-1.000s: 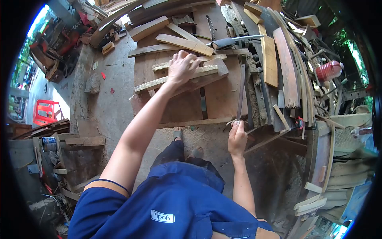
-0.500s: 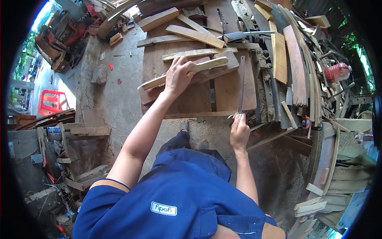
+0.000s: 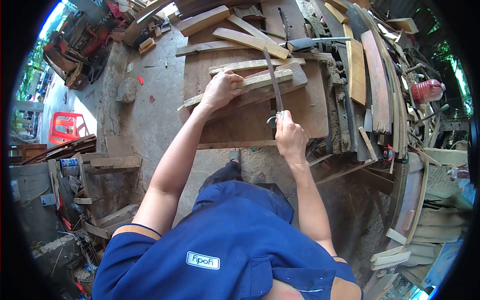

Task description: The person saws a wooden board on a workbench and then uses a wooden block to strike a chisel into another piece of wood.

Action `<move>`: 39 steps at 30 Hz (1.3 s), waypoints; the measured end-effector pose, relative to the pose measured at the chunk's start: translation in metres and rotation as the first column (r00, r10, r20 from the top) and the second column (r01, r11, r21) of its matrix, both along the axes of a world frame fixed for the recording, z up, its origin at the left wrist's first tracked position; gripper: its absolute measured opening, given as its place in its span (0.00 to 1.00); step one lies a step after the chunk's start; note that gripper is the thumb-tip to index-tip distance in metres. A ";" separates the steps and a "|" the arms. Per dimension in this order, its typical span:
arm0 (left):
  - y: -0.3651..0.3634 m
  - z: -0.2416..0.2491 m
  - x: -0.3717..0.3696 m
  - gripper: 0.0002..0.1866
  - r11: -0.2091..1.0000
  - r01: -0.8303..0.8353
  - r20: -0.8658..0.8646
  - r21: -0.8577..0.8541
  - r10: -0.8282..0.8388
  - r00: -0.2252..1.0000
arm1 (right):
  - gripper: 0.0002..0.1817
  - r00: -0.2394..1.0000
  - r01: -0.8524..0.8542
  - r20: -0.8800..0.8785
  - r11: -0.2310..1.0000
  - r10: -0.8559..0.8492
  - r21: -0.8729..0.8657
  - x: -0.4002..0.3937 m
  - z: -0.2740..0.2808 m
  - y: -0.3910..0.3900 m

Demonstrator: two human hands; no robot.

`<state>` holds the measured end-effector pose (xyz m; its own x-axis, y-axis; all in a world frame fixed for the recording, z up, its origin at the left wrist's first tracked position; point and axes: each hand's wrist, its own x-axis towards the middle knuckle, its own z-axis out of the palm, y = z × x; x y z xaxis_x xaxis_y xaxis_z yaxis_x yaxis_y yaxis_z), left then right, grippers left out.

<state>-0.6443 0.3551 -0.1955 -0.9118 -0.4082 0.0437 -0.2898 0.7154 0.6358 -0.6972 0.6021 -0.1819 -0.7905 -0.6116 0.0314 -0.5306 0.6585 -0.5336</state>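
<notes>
My left hand (image 3: 220, 91) is closed over a narrow wooden strip (image 3: 267, 80), pressing it down on a wider, darker plank (image 3: 298, 75). The strip lies slanted, its right end higher in view than its left. My right hand (image 3: 291, 134) grips a hand saw (image 3: 276, 86), a long, narrow, dark blade, by its near end. The blade points away from me and crosses over the strip near its right end, to the right of my left hand. A loop of pale metal or wire shows by the right fingers; the handle itself is mostly hidden.
Under the planks is a low wooden bench (image 3: 305, 117). Loose boards (image 3: 250, 41) and a dark-handled tool (image 3: 300, 44) lie at its far side. Long timber lengths (image 3: 376, 82) lean along the right, near a red plastic jug (image 3: 426, 91). A red stool (image 3: 65, 127) stands at left.
My right hand has moved left and away from me, bringing the saw from right of the strip to across it. My left hand stays on the strip, slightly shifted.
</notes>
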 end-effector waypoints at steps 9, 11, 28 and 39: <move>0.008 0.003 -0.004 0.16 0.995 -0.009 -0.058 -0.102 0.003 0.998 | 0.13 0.990 -0.053 -0.120 0.989 0.070 0.135 0.006 0.002 -0.048; 0.012 0.002 -0.009 0.15 0.992 -0.023 -0.017 -0.121 0.021 1.000 | 0.13 0.991 -0.044 -0.121 0.990 0.061 0.137 0.005 0.002 -0.049; 0.015 0.007 -0.005 0.12 0.970 -0.014 0.015 -0.244 0.019 1.000 | 0.14 0.991 0.011 -0.134 0.994 0.005 0.113 -0.005 0.001 -0.038; 0.040 -0.014 -0.022 0.25 0.835 -0.288 0.031 -0.468 0.341 0.939 | 0.09 0.953 -0.058 -0.283 0.984 0.104 0.167 0.008 -0.006 -0.061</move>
